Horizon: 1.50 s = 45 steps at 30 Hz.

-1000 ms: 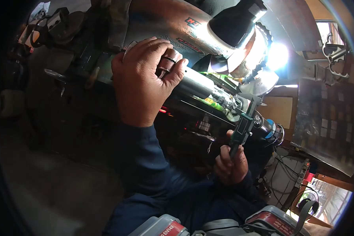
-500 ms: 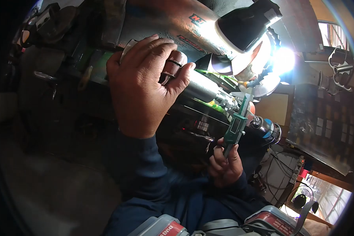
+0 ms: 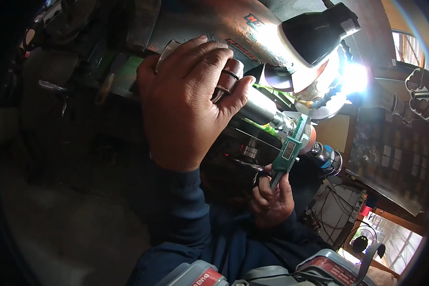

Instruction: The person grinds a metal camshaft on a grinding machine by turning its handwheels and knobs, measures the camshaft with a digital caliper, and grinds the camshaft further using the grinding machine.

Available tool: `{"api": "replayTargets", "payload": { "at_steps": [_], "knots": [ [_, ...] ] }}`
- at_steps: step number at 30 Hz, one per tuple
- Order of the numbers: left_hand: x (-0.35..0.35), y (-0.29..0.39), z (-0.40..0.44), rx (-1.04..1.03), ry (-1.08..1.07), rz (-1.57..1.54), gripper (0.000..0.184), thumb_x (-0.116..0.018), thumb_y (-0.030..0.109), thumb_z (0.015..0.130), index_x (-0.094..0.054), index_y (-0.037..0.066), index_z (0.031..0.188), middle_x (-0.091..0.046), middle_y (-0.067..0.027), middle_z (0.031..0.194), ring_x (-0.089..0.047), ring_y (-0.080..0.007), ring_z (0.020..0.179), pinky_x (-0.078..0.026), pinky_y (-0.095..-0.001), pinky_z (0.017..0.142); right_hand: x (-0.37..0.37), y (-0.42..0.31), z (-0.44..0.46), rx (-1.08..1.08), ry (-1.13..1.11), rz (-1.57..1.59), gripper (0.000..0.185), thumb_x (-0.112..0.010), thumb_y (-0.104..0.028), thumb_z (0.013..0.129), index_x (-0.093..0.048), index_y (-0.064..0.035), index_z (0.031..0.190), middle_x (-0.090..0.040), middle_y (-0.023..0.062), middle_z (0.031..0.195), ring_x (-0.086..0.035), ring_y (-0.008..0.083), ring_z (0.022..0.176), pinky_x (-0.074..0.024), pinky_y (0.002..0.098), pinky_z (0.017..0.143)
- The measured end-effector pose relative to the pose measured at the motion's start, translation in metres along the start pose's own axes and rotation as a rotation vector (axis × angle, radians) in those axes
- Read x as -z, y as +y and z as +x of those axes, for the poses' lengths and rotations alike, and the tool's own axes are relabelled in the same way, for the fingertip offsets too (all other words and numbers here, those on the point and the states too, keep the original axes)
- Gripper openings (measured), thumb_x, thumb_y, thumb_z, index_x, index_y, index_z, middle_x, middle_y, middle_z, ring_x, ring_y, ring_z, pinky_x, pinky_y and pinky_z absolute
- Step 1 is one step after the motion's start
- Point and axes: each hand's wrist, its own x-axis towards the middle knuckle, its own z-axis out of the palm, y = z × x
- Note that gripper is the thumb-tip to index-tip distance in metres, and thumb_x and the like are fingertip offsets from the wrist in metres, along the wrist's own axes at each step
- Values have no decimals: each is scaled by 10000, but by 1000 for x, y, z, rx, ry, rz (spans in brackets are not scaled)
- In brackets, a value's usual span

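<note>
My left hand (image 3: 190, 95) is wrapped over a metal cylinder (image 3: 257, 106), with a knurled part (image 3: 166, 55) showing behind its fingers. Shiny fittings (image 3: 285, 123) extend from the cylinder's right end. Lower right, my right hand (image 3: 274, 198) grips the lower end of a green digital caliper (image 3: 286, 157), its display facing me. The caliper's jaws are up beside the fittings, near a round reddish disc (image 3: 310, 136); whether they touch anything, I cannot tell.
A black lamp (image 3: 314, 35) shines above the fittings, below a worn machine body (image 3: 209, 24). Further right are a blue-banded part (image 3: 327, 157) and a dark sheet (image 3: 391, 152). Cables and a fan (image 3: 361, 244) stand lower right. Two grey cases with red labels (image 3: 209, 277) sit at the bottom edge.
The caliper has turned, so its display now faces me, and it sits slightly lower than at first. My left hand appears further right as the view shifts, still around the cylinder.
</note>
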Motion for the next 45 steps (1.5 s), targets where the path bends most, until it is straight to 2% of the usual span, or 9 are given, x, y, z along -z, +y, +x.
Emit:
{"api": "replayTargets", "payload": {
  "at_steps": [4, 13, 19, 22, 27, 30, 39, 42, 45],
  "knots": [
    [0, 0, 1, 5, -3, -13, 304, -775, 231, 705, -674, 56, 932, -687, -83, 928, -646, -268, 945, -460, -377, 812, 2, 0, 1, -19, -28, 54, 448, -277, -429, 1020, -440, -86, 1259, -324, -23, 645, -295, 84, 479, -270, 231, 419],
    [2, 1, 0, 26, -12, -40, 296, -780, 210, 699, -673, 56, 929, -685, -84, 928, -645, -268, 950, -458, -376, 813, -2, 1, 2, -25, 51, 4, 482, -277, -462, 1011, -436, -80, 1258, -293, -30, 604, -264, 79, 446, -257, 235, 401],
    [5, 2, 0, 24, -22, -20, 301, -781, 211, 701, -672, 60, 938, -686, -82, 938, -644, -261, 964, -456, -374, 820, -10, -17, -4, -169, 87, -5, 559, -281, -535, 989, -485, -55, 1192, -286, -42, 576, -246, 74, 428, -245, 235, 387],
    [6, 2, 0, 18, -29, -10, 305, -783, 215, 702, -672, 60, 940, -686, -80, 941, -644, -262, 966, -457, -374, 823, -10, -28, -7, -256, 114, 98, 580, -285, -564, 977, -505, -53, 1143, -287, -42, 569, -241, 71, 420, -236, 233, 383],
    [4, 1, 0, 23, -24, -41, 308, -783, 222, 703, -671, 58, 939, -686, -77, 937, -644, -265, 964, -460, -375, 822, -22, -8, -4, -120, 294, -132, 576, -326, -591, 958, -541, -56, 952, -246, -52, 543, -220, 63, 403, -197, 232, 364],
    [4, 1, 0, 14, -22, -30, 306, -782, 217, 703, -671, 55, 937, -686, -83, 934, -646, -268, 956, -465, -376, 819, -17, 7, -1, -43, 296, -174, 520, -308, -569, 975, -531, -100, 940, -252, -69, 549, -195, 49, 403, -171, 217, 357],
    [3, -2, -1, -12, -3, -48, 308, -784, 209, 697, -671, 38, 927, -686, -103, 921, -653, -283, 930, -485, -372, 805, -14, -2, -4, -101, 281, -146, 533, -317, -604, 957, -522, -118, 878, -243, -74, 548, -182, 48, 400, -163, 215, 362],
    [3, -2, 0, -20, 2, -49, 300, -783, 196, 693, -672, 31, 917, -687, -107, 906, -656, -289, 916, -494, -371, 793, -13, -4, -3, -125, 329, -118, 572, -316, -610, 951, -512, -77, 881, -221, -61, 531, -191, 65, 392, -170, 236, 365],
    [2, -2, -1, -24, 8, -67, 290, -782, 183, 691, -673, 30, 912, -688, -107, 897, -658, -290, 909, -500, -372, 782, -15, -10, -5, -165, 308, -109, 573, -315, -623, 945, -508, -87, 881, -218, -60, 532, -190, 65, 396, -174, 236, 367]
  ]
}}
